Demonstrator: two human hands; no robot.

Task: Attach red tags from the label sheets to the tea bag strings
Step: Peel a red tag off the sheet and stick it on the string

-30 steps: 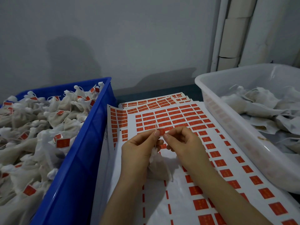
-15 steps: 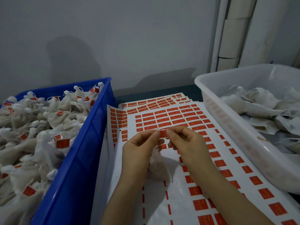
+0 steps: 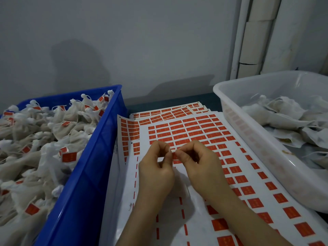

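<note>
Both hands meet over the top label sheet point(image 3: 204, 201), a white sheet with rows of red tags. My left hand point(image 3: 156, 167) and my right hand point(image 3: 198, 164) each pinch one end of a small red tag point(image 3: 174, 155) between thumb and forefinger. A white tea bag point(image 3: 182, 185) hangs below and between the hands, mostly hidden by them. Its string is too thin to make out. More label sheets point(image 3: 170, 114) lie fanned out behind.
A blue crate point(image 3: 99, 157) on the left is heaped with tagged tea bags point(image 3: 44, 139). A translucent white tub point(image 3: 257, 139) on the right holds untagged bags point(image 3: 284, 114). A grey wall and white pipes stand close behind.
Both hands have turned inward, knuckles up, and closed tighter on the tag. The tea bag that hung in plain sight under the left hand is now mostly covered.
</note>
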